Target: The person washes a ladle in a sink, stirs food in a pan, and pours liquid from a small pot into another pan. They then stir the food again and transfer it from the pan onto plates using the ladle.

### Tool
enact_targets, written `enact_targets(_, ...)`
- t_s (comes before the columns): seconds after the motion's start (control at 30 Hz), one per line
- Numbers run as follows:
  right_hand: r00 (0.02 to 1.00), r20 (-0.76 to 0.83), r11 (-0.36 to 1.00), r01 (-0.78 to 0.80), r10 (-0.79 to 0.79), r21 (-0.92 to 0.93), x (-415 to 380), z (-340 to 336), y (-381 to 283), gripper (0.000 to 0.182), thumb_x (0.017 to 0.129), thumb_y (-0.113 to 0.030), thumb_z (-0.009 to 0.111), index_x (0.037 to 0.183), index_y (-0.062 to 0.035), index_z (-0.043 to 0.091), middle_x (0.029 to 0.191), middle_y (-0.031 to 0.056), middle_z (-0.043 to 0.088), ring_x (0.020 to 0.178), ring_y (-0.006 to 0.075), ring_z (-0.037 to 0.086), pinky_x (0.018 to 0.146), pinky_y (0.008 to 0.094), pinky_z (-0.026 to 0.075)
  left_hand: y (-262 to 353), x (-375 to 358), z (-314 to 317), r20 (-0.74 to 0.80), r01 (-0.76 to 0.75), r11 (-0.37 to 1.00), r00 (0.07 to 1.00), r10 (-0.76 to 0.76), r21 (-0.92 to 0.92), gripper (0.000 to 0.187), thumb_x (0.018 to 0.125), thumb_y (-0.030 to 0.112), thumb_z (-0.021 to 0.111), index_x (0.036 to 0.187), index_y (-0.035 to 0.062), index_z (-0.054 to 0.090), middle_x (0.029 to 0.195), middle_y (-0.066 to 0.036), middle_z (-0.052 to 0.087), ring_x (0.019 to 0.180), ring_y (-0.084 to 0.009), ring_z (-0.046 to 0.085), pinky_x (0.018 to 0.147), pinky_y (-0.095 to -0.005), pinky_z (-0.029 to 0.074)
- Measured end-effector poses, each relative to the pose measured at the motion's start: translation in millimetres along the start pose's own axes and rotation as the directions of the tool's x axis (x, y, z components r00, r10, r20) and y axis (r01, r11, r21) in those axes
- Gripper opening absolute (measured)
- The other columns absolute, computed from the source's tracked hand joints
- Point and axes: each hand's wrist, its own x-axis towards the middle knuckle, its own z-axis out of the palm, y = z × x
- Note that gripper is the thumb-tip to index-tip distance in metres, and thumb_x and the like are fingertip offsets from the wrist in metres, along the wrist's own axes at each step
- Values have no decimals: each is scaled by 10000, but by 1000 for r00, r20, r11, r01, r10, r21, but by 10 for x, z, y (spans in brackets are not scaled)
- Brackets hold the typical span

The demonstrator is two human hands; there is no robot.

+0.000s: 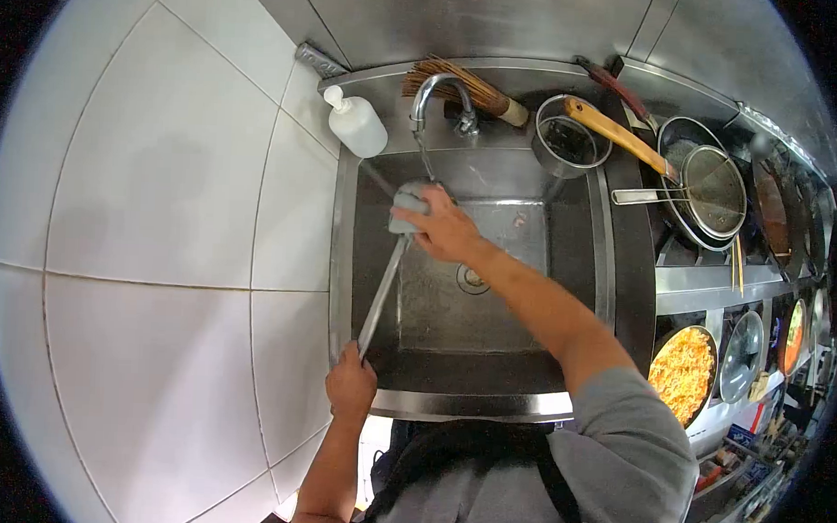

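Observation:
My left hand (351, 385) is closed round the lower end of a long metal utensil handle (380, 302), at the sink's front left. The handle slants up over the sink (451, 373). At its far end my right hand (445, 227) grips a grey cloth (407, 208), pressed against the utensil. Cloth and fingers cover most of the utensil's head, so its kind cannot be made out. Just above, a thin stream of water runs from the curved faucet (436, 85). A drain (471, 280) shows in the sink floor.
Behind the sink are a white pump bottle (359, 126), a bamboo brush (475, 90) and a clear container (570, 142). To the right, a strainer (713, 193) lies over a pan on the stove. Nearer stands a pan of orange-yellow food (684, 374). White tiled wall (163, 179) borders the left.

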Motion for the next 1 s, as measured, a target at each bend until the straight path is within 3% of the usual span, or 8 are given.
enact_targets(0.1,943,-124,949,299,-310,-102,674,236,512,387,861,-281,654,1240,-205,635,1214,219,599,1008,437,626,882,500,520,41,-31,-230,-65,-30,999,997,32,21,317,850,130,618,1164,96,585,919,-183,694,778,-390,682,682,-503,541)
enact_targets(0.2,709,645,850,-499,287,171,991,361,812,330,818,-310,666,1129,-206,699,1283,120,593,1158,362,581,917,471,508,-36,-66,-308,-80,-42,997,996,37,-70,308,824,102,634,1129,88,602,932,-184,692,776,-383,679,687,-490,539)
enact_targets(0.3,861,402,906,-396,310,151,789,54,304,378,787,-357,669,1127,-194,700,1237,80,631,1156,324,593,923,457,511,-62,67,-206,-127,-74,997,989,70,-30,313,798,100,663,1106,86,610,923,-183,692,774,-383,676,681,-488,536)
enact_targets(0.37,942,7,941,335,-335,44,585,49,216,395,797,-371,663,1134,-167,692,1152,133,659,1051,347,641,911,441,521,-41,48,-180,-158,-49,993,987,31,-109,308,792,118,675,1093,99,618,897,-191,689,789,-397,672,689,-496,532)
enact_targets(0.53,784,439,722,-598,439,347,379,337,1277,329,831,-285,645,1132,-156,675,1259,136,597,1170,364,571,976,459,489,55,42,-207,-78,-85,988,994,75,-126,292,802,122,668,1089,107,618,859,-197,686,801,-416,665,696,-499,528)
enact_targets(0.63,882,-176,800,-291,436,525,41,133,700,348,845,-277,638,1165,-144,666,1236,147,603,1134,380,582,978,459,493,185,156,-88,-93,-98,984,992,85,-149,265,811,117,660,1072,91,620,853,-200,684,800,-422,662,699,-499,523)
enact_targets(0.73,961,-214,948,109,-178,-298,85,-300,197,382,889,-302,611,1202,-85,636,1146,171,638,1063,383,611,963,437,490,268,188,-98,-103,-143,967,987,124,-209,247,815,112,659,1056,68,627,860,-208,681,804,-427,657,705,-496,516)
enact_targets(1.0,890,10,749,-389,456,536,680,-188,758,426,853,-414,668,1223,-205,636,1234,169,583,1096,432,579,979,490,477,80,230,-226,-11,-74,888,997,77,-454,252,812,96,657,1052,21,657,830,-221,663,741,-396,657,701,-415,517)
